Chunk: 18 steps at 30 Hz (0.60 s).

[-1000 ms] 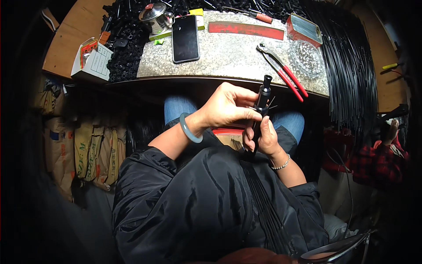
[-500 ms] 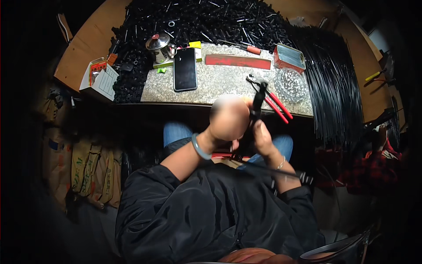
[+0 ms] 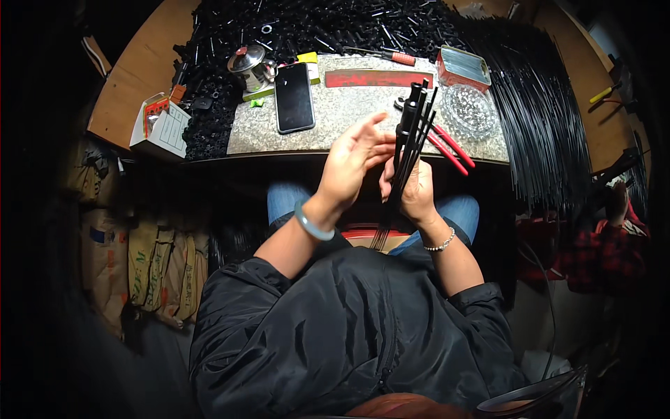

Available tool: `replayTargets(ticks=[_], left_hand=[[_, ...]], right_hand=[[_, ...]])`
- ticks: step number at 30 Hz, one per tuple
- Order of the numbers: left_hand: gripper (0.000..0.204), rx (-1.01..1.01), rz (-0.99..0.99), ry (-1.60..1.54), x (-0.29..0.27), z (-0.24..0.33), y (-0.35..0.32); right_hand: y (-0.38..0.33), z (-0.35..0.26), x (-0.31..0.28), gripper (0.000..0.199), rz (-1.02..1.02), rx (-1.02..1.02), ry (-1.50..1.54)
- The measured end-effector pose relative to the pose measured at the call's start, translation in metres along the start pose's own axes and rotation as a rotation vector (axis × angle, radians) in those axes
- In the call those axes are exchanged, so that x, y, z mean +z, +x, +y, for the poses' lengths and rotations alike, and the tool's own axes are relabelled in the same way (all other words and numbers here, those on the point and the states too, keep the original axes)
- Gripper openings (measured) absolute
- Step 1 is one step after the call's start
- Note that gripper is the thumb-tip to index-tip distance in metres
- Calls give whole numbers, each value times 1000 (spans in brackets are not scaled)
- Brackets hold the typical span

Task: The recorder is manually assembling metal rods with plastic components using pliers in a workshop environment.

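A bundle of thin black rods (image 3: 412, 140), several with thicker tube-like black ends at the top, stands nearly upright over the front edge of the worktop. My right hand (image 3: 417, 194) is closed around its lower part, above my lap. Just left of the rods, my left hand (image 3: 351, 162) is open with its fingers spread toward them. Its fingertips come close to the bundle; whether they touch it I cannot tell. Behind the bundle lie pliers with red handles (image 3: 450, 150), their head partly hidden by the rods.
The speckled board (image 3: 262, 143) bears a phone (image 3: 294, 98), a red strip (image 3: 377, 79), a screwdriver (image 3: 403, 59), a glass ashtray (image 3: 466, 110), a tin (image 3: 464, 68) and a lidded mug (image 3: 249, 66). Black parts (image 3: 328, 28) pile behind; long black rods (image 3: 548, 119) overhang at right, near another person's plaid sleeve (image 3: 604, 258).
My left hand has come off the black parts and spread its fingers. The rods, blurred and slanting right across my right forearm before, now point up together in my right hand.
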<state>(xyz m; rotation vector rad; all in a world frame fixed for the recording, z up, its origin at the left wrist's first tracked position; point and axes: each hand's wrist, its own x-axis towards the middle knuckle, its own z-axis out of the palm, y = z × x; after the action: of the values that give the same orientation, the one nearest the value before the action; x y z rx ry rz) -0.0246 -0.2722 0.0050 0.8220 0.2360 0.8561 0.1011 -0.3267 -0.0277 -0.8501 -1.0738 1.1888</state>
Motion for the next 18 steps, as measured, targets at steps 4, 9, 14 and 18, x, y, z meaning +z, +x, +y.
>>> replayTargets(ticks=[4, 9, 14, 18], left_hand=[[65, 408, 65, 527, 27, -9, -22], [37, 401, 377, 988, 33, -12, -9], [22, 410, 409, 711, 29, -10, -6], [24, 372, 330, 511, 13, -10, -4]], right_hand=[[-1, -8, 13, 55, 218, -147, -272], [-6, 24, 13, 48, 256, -285, -345], [-9, 10, 26, 24, 346, -243, -84], [-12, 3, 26, 15, 360, -225, 97]])
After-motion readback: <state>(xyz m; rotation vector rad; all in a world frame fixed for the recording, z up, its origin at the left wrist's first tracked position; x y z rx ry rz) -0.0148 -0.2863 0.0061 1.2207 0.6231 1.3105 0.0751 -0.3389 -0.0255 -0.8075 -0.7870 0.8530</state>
